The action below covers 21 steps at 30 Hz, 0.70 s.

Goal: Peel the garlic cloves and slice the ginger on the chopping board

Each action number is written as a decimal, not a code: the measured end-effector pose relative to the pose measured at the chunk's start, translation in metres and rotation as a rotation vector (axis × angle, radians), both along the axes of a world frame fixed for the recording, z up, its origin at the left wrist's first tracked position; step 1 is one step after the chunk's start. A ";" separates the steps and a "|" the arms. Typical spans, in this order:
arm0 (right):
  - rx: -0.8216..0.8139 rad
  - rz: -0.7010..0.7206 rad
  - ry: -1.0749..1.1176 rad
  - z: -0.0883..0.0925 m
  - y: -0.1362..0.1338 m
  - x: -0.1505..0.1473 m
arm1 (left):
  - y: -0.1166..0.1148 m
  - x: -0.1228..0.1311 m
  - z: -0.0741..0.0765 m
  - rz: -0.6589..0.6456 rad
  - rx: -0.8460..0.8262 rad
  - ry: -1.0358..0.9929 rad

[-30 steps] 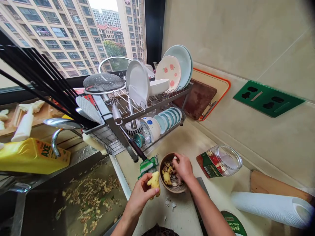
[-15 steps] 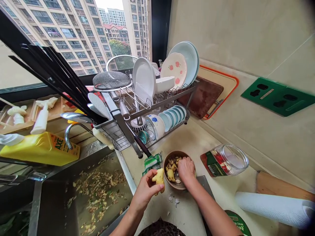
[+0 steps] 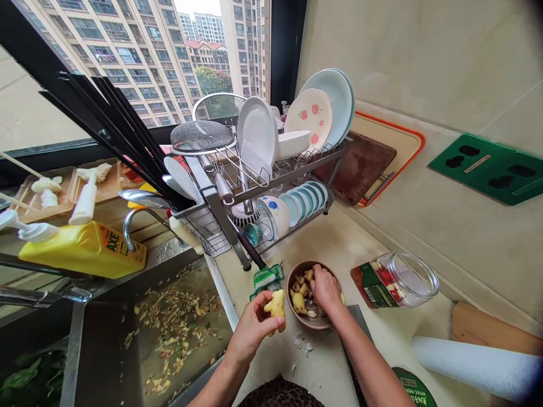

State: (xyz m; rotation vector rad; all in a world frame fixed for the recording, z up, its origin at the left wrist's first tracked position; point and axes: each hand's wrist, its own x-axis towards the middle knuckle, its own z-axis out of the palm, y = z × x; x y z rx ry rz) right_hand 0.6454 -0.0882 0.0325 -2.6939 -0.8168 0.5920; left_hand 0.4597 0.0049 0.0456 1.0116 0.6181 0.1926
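Between the thumb and fingers of my left hand (image 3: 251, 330) is a knobbly, peeled piece of ginger (image 3: 277, 305), held upright just left of a round brown basket (image 3: 309, 324). My right hand (image 3: 326, 289) reaches down into that basket with its fingers curled among the pieces. Its fingertips are partly hidden, so what they grip cannot be made out. Several ginger pieces (image 3: 298, 302) of different sizes lie in the basket, along with a small pale piece near its bottom. Behind my left hand, a green-and-white scrubber (image 3: 267, 277) with a dark handle rests on the counter.
At left, the sink (image 3: 220, 282) holds murky water with floating peelings. A dish rack (image 3: 297, 176) full of plates and bowls stands behind. To the right are a clear jar (image 3: 401, 280) and a white paper roll (image 3: 470, 362). Part of a dark flat board (image 3: 360, 325) lies beneath my right forearm.
My right hand has shifted slightly within the basket, its fingers now nearer the back-left pieces. The left hand still holds the ginger. The whole view has moved a little.
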 end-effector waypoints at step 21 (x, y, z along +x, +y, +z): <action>-0.183 0.242 -0.041 -0.010 0.033 -0.026 | 0.001 0.001 -0.004 -0.129 0.348 0.079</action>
